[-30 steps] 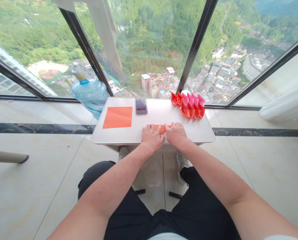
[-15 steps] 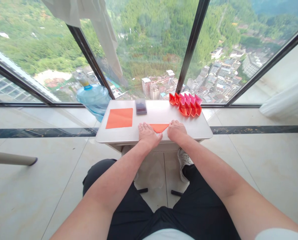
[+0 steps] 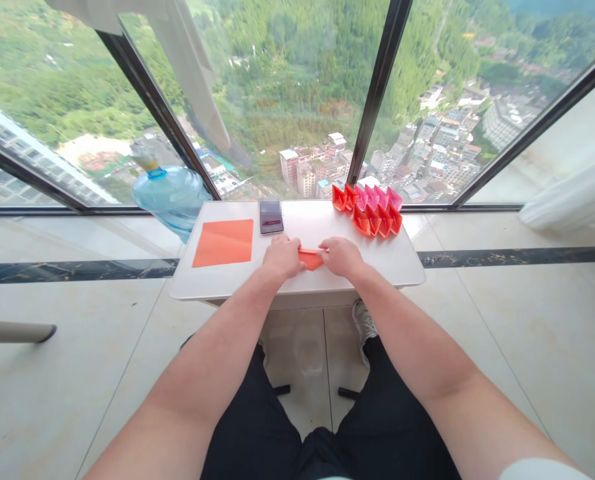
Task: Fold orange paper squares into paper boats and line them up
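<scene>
Between my two hands, near the front edge of the table, lies a folded piece of orange paper [image 3: 311,259] with a narrow raised fold along its far edge. My left hand [image 3: 283,256] grips its left end, fingers curled together. At its right end the fingertips of my right hand [image 3: 342,257] pinch the fold. Parts of the paper are hidden beneath the fingers. A flat orange sheet [image 3: 223,243] rests to the left of my left hand. Folded red and pink paper pieces [image 3: 372,210] stand in rows at the back right.
The small white table [image 3: 297,220] stands against tall windows. A dark phone-like object [image 3: 270,217], partly blurred, lies behind my left hand. A large blue water bottle [image 3: 170,197] is on the floor beyond the table's left corner. A pale pole [image 3: 14,331] juts in at left.
Both hands have moved from lying on the folded paper's ends to gripping it closer in, and a narrow fold now shows at its far edge. The view has shifted slightly.
</scene>
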`<state>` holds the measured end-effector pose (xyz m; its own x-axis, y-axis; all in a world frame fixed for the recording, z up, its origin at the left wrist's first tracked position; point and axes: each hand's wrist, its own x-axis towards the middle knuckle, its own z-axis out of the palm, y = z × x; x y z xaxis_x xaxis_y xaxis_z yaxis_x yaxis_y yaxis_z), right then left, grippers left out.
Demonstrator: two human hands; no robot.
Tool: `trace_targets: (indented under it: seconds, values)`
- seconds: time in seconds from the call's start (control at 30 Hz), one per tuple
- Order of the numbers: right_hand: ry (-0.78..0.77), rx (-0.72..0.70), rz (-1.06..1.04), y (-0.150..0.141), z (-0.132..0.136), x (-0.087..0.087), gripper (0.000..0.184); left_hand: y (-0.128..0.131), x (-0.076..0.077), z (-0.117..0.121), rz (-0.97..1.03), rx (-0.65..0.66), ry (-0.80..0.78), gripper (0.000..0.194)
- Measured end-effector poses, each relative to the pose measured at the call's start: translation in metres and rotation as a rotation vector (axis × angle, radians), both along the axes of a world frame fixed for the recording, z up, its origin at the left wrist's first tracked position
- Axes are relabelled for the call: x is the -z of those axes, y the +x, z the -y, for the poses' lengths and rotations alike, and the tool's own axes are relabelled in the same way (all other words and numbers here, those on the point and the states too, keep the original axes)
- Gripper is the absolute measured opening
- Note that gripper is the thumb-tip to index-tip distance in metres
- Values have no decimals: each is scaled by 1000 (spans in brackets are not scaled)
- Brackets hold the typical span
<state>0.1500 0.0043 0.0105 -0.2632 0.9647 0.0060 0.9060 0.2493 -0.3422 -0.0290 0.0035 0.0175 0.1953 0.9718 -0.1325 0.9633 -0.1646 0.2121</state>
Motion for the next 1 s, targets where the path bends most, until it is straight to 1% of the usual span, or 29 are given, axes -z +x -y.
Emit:
trace_targets:
  seconds: [0.07, 0.13, 0.2, 0.23, 0.27, 0.33, 0.37, 0.4, 0.43, 0.47, 0.53, 0.6, 0.67, 0.8, 0.9, 1.0]
  values:
    - [-69, 16, -7, -1, -7, 2, 25, 0, 4, -11, 66, 32, 13, 50]
    - [-146, 70, -79, 1, -14, 3, 23, -1, 8, -18, 142, 36, 43, 60]
    - [-184, 127, -222, 3, -21, 4, 18, -2, 10, -21, 232, -24, 101, 64]
    - [-165, 156, -307, 4, -23, 4, 14, -2, 10, -22, 297, -82, 130, 61]
    - [-121, 187, -385, 3, -25, 4, 10, -1, 9, -22, 385, -161, 153, 52]
    - [7, 237, -499, -1, -26, 2, 7, 4, 6, -21, 643, -322, 139, 28]
    - [69, 247, -529, -4, -25, 0, 8, 7, 4, -20, 808, -375, 87, 22]
    - [121, 240, -544, -9, -23, -1, 9, 10, 2, -19, 999, -415, 27, 25]
    - [161, 223, -551, -13, -19, -2, 11, 13, 0, -18, 1181, -423, -26, 30]
    - [182, 195, -556, -18, -16, -4, 13, 16, -2, -17, 1318, -412, -67, 35]
    - [186, 140, -582, -25, -9, -6, 16, 19, -6, -16, 1455, -412, -108, 42]
    - [116, 96, -644, -28, -4, -8, 18, 18, -9, -14, 1502, -411, -149, 45]
    - [11, 84, -726, -26, -3, -10, 22, 15, -11, -14, 1535, -393, -210, 45]
    - [-157, 84, -905, -16, -7, -15, 36, 8, -13, -14, 1589, -310, -334, 43]
    - [-266, 63, -1029, -10, -10, -17, 42, 7, -13, -14, 1583, -289, -352, 43]
    - [-320, 64, -1085, -8, -10, -18, 42, 9, -14, -14, 1570, -284, -356, 43]
